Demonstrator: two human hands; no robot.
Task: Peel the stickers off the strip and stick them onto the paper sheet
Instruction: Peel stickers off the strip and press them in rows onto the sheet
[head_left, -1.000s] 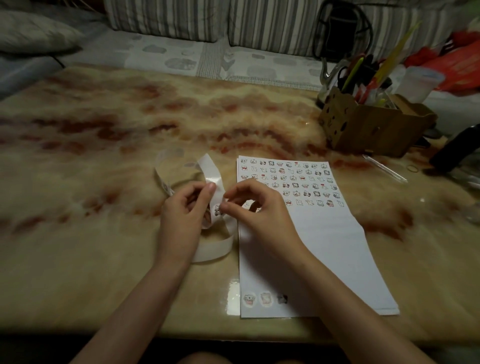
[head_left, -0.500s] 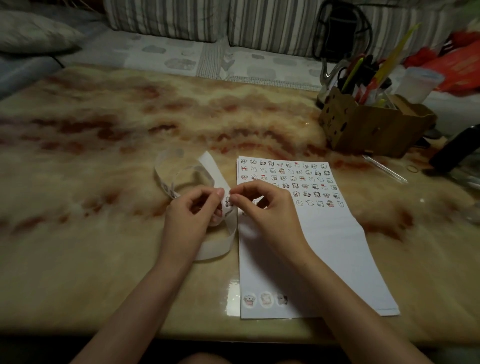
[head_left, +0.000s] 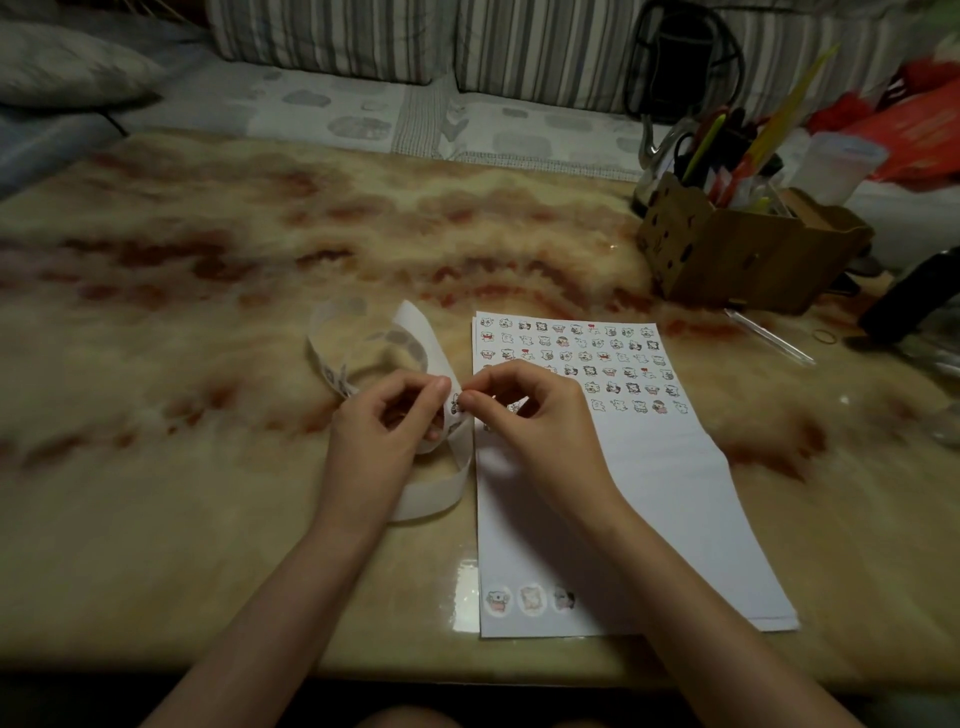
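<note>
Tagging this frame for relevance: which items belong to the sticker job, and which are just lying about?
Job:
sticker strip, held by left hand
sticker, pinched by right hand
paper sheet

Lying about:
cardboard box of pens
clear pen
plastic cup

There are two hands (left hand (head_left: 382, 434), right hand (head_left: 543, 423)), one strip (head_left: 434, 491), one paper sheet (head_left: 660, 499) and three round stickers (head_left: 531, 599).

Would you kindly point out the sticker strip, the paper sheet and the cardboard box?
sticker strip (head_left: 436, 496): head view, lower loop
paper sheet (head_left: 675, 493): head view, blank middle
cardboard box (head_left: 753, 265): head view, front wall
</note>
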